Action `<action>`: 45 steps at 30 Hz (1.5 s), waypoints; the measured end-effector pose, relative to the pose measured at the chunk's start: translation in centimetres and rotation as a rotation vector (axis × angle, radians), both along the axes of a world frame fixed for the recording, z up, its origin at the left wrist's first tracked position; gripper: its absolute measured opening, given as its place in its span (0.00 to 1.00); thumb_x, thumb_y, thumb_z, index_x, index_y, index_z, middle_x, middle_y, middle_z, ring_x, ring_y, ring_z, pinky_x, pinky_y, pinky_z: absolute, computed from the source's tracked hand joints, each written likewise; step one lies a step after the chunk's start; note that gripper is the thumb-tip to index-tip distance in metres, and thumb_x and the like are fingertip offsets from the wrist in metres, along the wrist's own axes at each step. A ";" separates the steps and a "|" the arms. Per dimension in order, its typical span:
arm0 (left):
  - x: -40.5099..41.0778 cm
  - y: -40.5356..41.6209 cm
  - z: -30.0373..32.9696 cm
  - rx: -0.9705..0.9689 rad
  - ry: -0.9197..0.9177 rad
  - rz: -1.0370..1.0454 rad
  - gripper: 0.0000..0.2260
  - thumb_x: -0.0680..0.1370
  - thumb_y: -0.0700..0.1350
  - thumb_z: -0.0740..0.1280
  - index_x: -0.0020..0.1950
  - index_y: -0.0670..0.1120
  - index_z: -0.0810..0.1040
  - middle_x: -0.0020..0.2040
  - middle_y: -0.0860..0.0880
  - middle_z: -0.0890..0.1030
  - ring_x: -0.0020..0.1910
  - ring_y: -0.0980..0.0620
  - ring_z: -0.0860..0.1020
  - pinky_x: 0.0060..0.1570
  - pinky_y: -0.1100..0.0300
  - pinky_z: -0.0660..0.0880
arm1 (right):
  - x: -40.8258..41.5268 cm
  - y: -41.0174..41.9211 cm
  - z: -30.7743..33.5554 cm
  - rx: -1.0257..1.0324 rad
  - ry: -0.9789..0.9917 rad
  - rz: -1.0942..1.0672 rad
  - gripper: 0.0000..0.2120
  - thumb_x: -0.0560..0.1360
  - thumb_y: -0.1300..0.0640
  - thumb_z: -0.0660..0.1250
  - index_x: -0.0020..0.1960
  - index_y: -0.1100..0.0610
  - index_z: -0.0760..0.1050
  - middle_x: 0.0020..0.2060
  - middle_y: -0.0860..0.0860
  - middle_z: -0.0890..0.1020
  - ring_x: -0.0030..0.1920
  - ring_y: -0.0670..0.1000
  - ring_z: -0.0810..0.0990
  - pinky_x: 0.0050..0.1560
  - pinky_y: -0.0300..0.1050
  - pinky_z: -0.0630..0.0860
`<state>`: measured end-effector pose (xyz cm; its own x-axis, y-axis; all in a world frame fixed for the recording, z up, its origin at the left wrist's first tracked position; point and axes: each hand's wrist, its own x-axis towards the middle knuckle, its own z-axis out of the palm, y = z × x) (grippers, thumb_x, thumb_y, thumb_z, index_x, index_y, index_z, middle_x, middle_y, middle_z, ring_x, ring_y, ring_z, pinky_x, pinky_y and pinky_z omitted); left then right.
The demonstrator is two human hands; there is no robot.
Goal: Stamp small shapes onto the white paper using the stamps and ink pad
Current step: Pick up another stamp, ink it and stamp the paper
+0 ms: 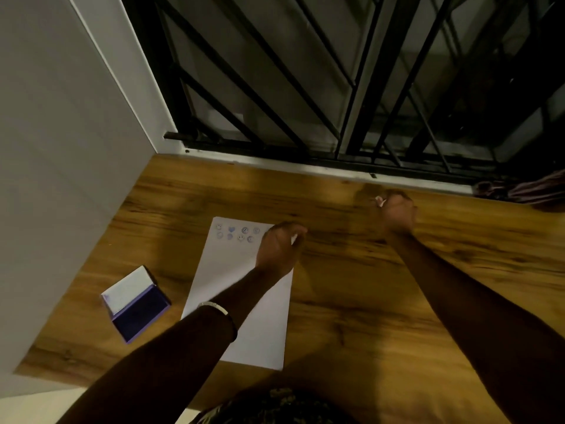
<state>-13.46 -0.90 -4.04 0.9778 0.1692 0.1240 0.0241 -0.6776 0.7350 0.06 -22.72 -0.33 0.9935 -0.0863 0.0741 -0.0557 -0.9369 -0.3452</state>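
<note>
Reaching toward the table's (351,286) far edge, the right hand (397,214) grips a small stamp (380,201); the left hand (279,247), loosely curled and apparently empty, steadies the paper (232,270). Inking at the pad (139,310) likely comes next.

Tabletop (351,301) bare between paper (244,301) and right forearm, wide lane toward far edge. Left: wall (61,148) close, open ink pad (136,304) beside paper's near-left edge. Far: window grille (336,87) closes off edge; dark cloth (526,191) in far-right corner. Left hand (279,247) over paper's far-right corner.
</note>
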 end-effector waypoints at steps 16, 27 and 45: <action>-6.4 6.5 5.6 -1.229 0.460 0.272 0.17 0.84 0.43 0.55 0.70 0.35 0.70 0.68 0.36 0.74 0.68 0.36 0.73 0.64 0.47 0.71 | -13.7 15.0 2.4 0.121 -0.007 0.303 0.11 0.77 0.49 0.64 0.48 0.55 0.80 0.38 0.52 0.82 0.37 0.52 0.80 0.38 0.44 0.77; -12.6 15.9 4.3 -1.207 0.306 0.287 0.09 0.79 0.42 0.68 0.54 0.37 0.80 0.49 0.44 0.84 0.49 0.46 0.82 0.54 0.53 0.80 | -20.4 27.3 1.2 0.378 0.141 0.470 0.10 0.76 0.51 0.65 0.50 0.55 0.81 0.43 0.51 0.84 0.41 0.50 0.80 0.42 0.41 0.75; -26.3 26.0 -0.7 -0.367 0.054 0.780 0.15 0.84 0.51 0.55 0.52 0.44 0.76 0.45 0.50 0.76 0.42 0.54 0.74 0.41 0.68 0.69 | -28.1 33.7 -1.6 0.151 0.134 0.966 0.09 0.79 0.54 0.61 0.44 0.57 0.76 0.41 0.52 0.80 0.43 0.48 0.78 0.37 0.36 0.69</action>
